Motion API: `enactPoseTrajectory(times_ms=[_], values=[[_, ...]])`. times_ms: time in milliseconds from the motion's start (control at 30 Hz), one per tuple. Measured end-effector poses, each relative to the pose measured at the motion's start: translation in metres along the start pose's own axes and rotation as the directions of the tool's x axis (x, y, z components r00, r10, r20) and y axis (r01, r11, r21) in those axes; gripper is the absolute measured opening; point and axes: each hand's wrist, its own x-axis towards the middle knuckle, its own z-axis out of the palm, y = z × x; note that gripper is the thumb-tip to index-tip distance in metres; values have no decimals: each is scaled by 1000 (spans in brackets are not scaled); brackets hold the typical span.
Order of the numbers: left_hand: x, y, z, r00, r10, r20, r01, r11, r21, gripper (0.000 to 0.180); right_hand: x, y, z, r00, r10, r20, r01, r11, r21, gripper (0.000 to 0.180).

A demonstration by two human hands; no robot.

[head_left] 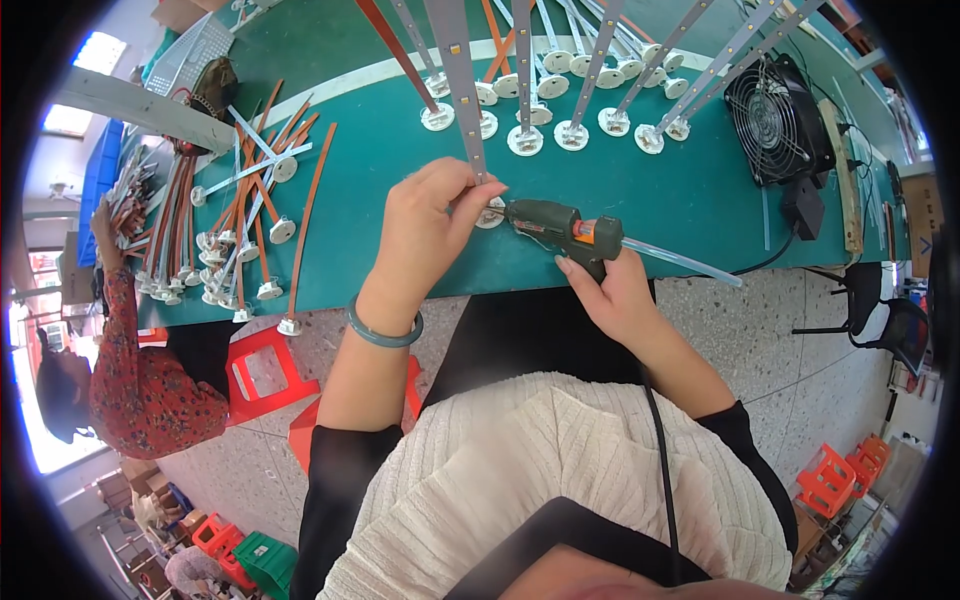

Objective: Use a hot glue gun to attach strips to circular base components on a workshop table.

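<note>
My left hand (432, 212) pinches the lower end of a grey LED strip (462, 90), which stands upright on a round white base (490, 213) on the green bench. A dark green glue gun (560, 226) is gripped in my right hand (615, 293). Its nozzle points left and reaches the base beside my left fingertips; whether it touches is hard to tell. A clear glue stick (685, 262) sticks out of the gun's back. Behind my hands several more strips stand upright on round white bases (571, 136).
Strips with orange backs (262, 200) lie heaped at the left of the bench (370, 270). A black fan (775, 120) and a black adapter (803, 207) with cables sit at the right. A co-worker in a red patterned top (150, 400) reaches toward strips at far left, near red stools (265, 375).
</note>
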Motion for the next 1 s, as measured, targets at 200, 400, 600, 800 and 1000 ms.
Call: enactPoseTrajectory(times_ms=[200,400,600,800,1000], values=[[-1,-2,0,999,-2,39,0,999,48,9,-1,-2,-2,999,18,32,-17,999,-39,28],[-1,-2,0,999,-5,44,3,999,47,9,-2,-1,-2,999,35,3,-35,999,-17,28],[-3,3,0,1000,-17,-6,17,1000,22,18,-1,-6,-3,997,72,31,-72,997,-18,28],[-2,10,-2,998,-6,67,-1,995,103,11,-2,2,-7,992,121,41,-123,991,60,27],[0,10,-10,981,-43,191,49,999,-24,9,-5,9,-17,945,302,127,-328,864,383,27]])
